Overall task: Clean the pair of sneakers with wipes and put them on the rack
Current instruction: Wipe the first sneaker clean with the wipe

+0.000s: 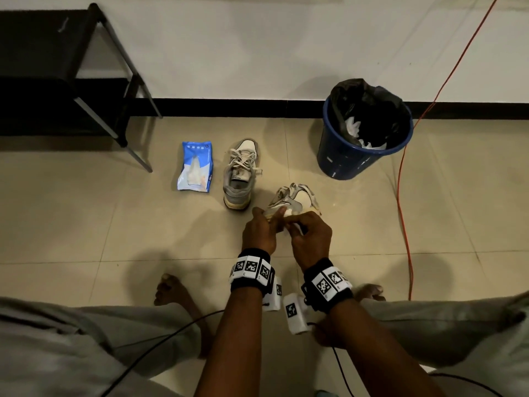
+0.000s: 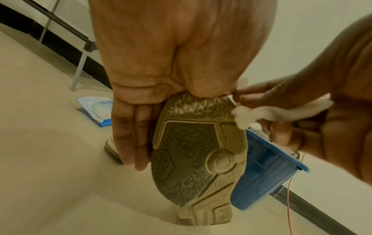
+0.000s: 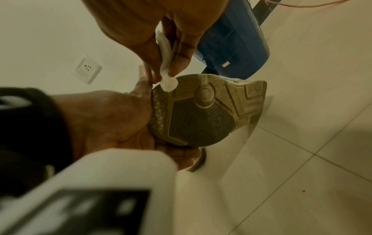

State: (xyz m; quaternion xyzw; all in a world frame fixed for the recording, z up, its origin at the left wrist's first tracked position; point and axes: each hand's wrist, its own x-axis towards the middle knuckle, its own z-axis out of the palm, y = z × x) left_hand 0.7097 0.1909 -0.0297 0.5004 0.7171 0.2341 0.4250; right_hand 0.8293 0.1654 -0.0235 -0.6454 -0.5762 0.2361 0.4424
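Left hand [image 1: 259,229] grips the sneaker [image 2: 198,156] sole-up — right hand [image 1: 310,239] pinches a wipe [image 2: 259,115], seemingly at its heel edge

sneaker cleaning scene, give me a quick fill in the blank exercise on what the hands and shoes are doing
1. The left hand holds a sneaker with its ____ turned toward the wrist camera.
2. The right hand pinches a white ____ against the edge of that sole.
3. The other sneaker stands on the floor beside the blue ____ of wipes.
4. Used wipes lie in the blue ____ lined with a black bag.

Missing words: sole; wipe; pack; bin
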